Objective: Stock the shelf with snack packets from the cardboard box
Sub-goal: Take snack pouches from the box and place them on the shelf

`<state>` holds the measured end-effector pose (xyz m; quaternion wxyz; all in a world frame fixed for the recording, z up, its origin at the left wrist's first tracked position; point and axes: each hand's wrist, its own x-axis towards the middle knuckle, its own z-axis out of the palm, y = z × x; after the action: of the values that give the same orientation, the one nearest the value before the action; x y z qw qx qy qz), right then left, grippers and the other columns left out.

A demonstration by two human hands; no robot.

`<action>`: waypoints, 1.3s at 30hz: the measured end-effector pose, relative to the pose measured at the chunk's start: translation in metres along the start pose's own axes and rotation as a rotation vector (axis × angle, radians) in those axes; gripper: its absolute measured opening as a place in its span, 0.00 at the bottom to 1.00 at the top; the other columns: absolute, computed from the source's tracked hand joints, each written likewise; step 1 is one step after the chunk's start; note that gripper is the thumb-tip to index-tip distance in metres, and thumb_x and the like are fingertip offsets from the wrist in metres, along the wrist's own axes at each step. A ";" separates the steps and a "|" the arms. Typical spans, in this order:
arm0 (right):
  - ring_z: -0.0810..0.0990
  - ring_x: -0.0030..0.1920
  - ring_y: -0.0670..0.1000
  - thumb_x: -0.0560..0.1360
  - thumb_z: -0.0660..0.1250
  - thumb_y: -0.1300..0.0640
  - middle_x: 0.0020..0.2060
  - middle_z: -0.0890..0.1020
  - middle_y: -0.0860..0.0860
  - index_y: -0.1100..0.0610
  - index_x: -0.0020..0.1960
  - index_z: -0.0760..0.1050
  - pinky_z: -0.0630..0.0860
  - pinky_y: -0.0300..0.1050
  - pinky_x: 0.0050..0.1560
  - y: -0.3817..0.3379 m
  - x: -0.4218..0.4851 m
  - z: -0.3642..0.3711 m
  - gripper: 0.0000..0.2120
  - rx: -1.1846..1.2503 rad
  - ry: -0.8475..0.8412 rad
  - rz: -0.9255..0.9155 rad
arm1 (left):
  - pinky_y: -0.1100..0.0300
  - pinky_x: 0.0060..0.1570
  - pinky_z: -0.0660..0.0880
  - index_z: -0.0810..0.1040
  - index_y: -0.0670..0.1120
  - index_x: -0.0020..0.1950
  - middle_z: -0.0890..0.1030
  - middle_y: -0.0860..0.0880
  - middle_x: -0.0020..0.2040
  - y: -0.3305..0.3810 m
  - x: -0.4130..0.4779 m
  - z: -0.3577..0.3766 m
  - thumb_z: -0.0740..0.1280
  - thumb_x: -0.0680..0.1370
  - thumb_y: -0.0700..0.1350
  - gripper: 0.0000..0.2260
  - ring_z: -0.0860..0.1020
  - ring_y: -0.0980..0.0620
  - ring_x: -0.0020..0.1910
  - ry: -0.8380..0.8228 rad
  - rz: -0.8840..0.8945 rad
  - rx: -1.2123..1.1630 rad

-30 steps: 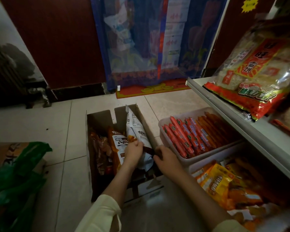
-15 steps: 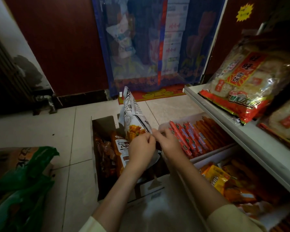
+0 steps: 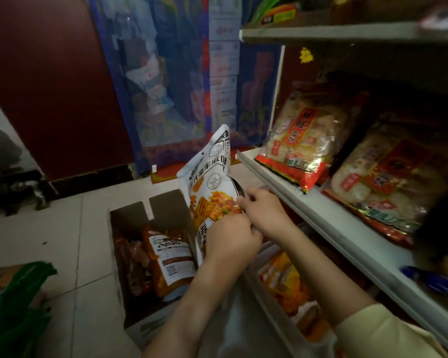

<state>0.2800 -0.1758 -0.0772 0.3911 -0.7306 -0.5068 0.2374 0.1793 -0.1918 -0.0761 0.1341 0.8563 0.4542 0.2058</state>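
Fingers of both hands, left (image 3: 229,239) and right (image 3: 265,211), pinch glossy white snack packet (image 3: 212,177); creased foil.

A green plastic bag (image 3: 16,306) sits on the pale tiled floor (image 3: 62,228) at lower left; a blue patterned curtain (image 3: 166,86) hangs beside a dark red wall (image 3: 49,86).

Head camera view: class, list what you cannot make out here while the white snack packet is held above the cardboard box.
- Lower part of the white snack packet: covered by the left hand and right hand.
- Bottom of the cardboard box: hidden by packets and shadow.
- Top shelf goods: cut off by the upper edge, blurred.
- Bags under the lower shelf: dark, partly behind the right forearm.
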 end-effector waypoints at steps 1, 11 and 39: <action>0.69 0.32 0.50 0.78 0.63 0.58 0.29 0.68 0.51 0.55 0.31 0.62 0.61 0.46 0.35 0.001 -0.005 -0.005 0.18 0.030 0.012 0.007 | 0.57 0.37 0.68 0.79 0.44 0.46 0.82 0.45 0.44 0.005 -0.002 -0.005 0.61 0.77 0.47 0.09 0.79 0.45 0.45 -0.045 0.028 -0.049; 0.71 0.37 0.50 0.78 0.62 0.58 0.34 0.74 0.53 0.62 0.40 0.73 0.64 0.39 0.34 -0.006 -0.081 -0.112 0.10 0.074 0.239 -0.051 | 0.54 0.49 0.74 0.76 0.51 0.45 0.77 0.54 0.39 0.065 0.002 -0.034 0.63 0.77 0.48 0.04 0.77 0.49 0.45 0.269 -0.168 -0.561; 0.80 0.55 0.53 0.62 0.60 0.26 0.54 0.81 0.50 0.47 0.57 0.75 0.75 0.56 0.60 0.020 -0.299 -0.286 0.33 0.240 0.296 0.056 | 0.51 0.49 0.75 0.54 0.55 0.59 0.72 0.51 0.52 0.234 -0.121 -0.035 0.71 0.70 0.59 0.29 0.76 0.50 0.51 -0.086 -0.237 -1.155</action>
<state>0.3919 -0.5511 0.0579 0.5390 -0.7196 -0.3910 0.1969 0.2711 -0.4198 0.0244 0.6189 0.5957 0.3553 0.3686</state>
